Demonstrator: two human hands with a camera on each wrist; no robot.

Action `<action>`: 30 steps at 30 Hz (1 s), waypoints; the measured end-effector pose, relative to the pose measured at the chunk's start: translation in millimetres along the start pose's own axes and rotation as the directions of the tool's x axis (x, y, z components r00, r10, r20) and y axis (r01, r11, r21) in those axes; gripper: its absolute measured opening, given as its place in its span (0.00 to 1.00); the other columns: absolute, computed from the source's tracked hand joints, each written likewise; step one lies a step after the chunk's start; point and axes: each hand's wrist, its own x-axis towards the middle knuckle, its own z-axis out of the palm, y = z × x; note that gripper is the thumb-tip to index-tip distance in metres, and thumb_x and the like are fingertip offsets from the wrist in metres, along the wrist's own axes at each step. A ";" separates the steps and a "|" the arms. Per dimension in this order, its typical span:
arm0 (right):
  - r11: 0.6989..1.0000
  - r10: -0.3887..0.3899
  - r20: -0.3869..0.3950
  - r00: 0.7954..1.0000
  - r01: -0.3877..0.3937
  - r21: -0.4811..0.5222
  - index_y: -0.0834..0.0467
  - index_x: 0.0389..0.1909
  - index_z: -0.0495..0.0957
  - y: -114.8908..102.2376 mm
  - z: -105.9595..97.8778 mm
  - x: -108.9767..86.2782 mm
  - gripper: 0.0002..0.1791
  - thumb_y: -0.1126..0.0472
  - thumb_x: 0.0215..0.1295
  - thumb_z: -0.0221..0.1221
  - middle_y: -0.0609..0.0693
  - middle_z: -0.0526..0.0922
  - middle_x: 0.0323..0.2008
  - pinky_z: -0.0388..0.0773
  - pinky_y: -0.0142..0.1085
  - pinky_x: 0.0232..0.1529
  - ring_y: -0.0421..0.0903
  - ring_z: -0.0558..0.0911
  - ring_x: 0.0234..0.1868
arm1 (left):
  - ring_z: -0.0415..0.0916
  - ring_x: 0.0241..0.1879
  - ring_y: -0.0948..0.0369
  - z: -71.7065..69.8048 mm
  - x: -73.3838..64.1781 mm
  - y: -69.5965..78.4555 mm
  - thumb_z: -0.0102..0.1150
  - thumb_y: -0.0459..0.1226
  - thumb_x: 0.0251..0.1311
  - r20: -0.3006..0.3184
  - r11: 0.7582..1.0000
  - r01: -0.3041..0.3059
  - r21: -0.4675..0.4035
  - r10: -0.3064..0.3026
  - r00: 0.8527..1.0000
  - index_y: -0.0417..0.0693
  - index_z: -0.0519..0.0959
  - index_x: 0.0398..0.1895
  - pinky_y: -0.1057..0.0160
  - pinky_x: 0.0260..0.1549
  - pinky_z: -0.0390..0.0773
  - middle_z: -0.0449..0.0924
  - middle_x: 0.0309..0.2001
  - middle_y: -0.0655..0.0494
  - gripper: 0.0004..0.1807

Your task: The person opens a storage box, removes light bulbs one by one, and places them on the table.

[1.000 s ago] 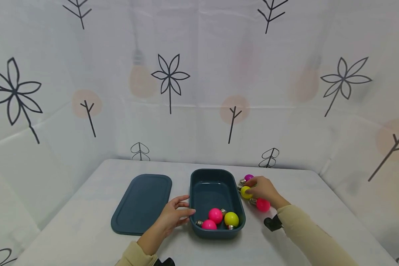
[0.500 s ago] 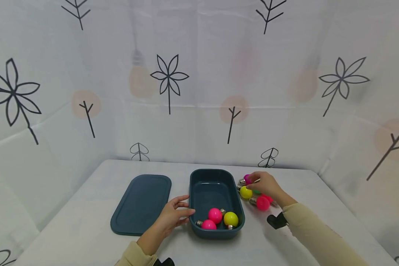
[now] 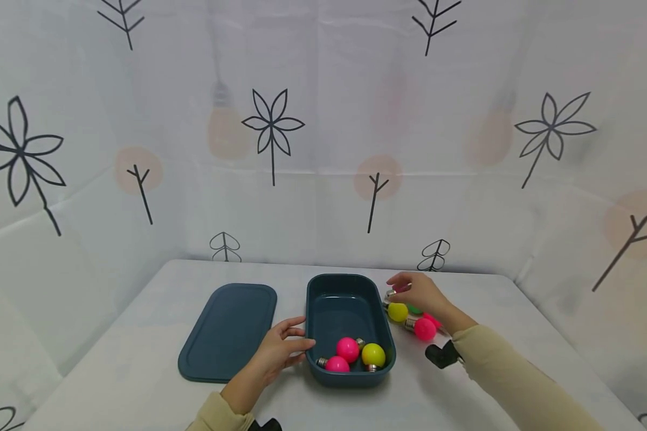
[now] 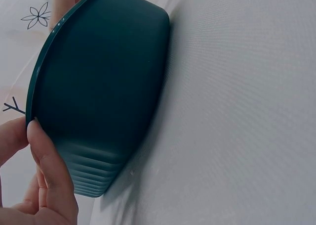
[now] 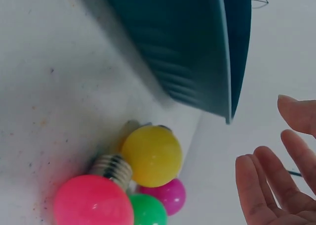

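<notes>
My left hand [image 3: 283, 347] pinches the left rim of a dark teal box [image 3: 314, 305]; in the left wrist view, fingers and thumb [image 4: 47, 156] sit on both sides of that rim. Two pink light bulbs [image 3: 347, 349] and a yellow light bulb [image 3: 374, 354] lie inside the near end. My right hand [image 3: 423, 294] reaches over the bulbs right of the box, its fingers apart and holding nothing in the right wrist view. Around it lie a purple bulb [image 5: 170, 195], partly covered in the head view, a yellow bulb [image 3: 398, 312], a green bulb [image 5: 148, 210] and a pink bulb [image 3: 425, 329].
A flat teal lid [image 3: 229, 332] lies left of the box on the white-covered table [image 3: 140, 371]. Another reddish-pink bulb [image 3: 434, 319] shows partly behind the pink one. Printed white cloth [image 3: 318, 209] hangs behind and at both sides.
My right hand has moved from above the yellow bulb away to the back, over the purple bulb, uncovering the green one. The left hand stays at the rim.
</notes>
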 end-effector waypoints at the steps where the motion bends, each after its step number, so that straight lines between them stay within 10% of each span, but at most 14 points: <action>1: 1.000 -0.002 0.001 1.000 0.002 0.005 0.62 0.46 0.78 -2.4 1.0 -0.1 0.18 0.63 0.54 0.66 0.59 0.80 0.41 0.79 0.41 0.39 0.52 0.78 0.41 | 0.76 0.31 0.62 0.0 -0.3 0.1 0.68 0.31 0.50 0.000 1.000 0.000 -0.001 0.000 1.000 0.38 0.63 0.65 0.63 0.32 0.79 0.68 0.45 0.45 0.37; 30: 0.982 -0.146 0.193 0.970 0.119 0.146 0.66 0.47 0.77 -44.5 36.7 11.7 0.19 0.68 0.53 0.66 0.60 0.78 0.42 0.79 0.41 0.42 0.51 0.77 0.42 | 0.77 0.32 0.62 -1.2 -0.6 0.1 0.68 0.31 0.49 0.005 1.000 0.008 -0.008 -0.008 1.000 0.38 0.63 0.64 0.63 0.32 0.79 0.69 0.45 0.46 0.38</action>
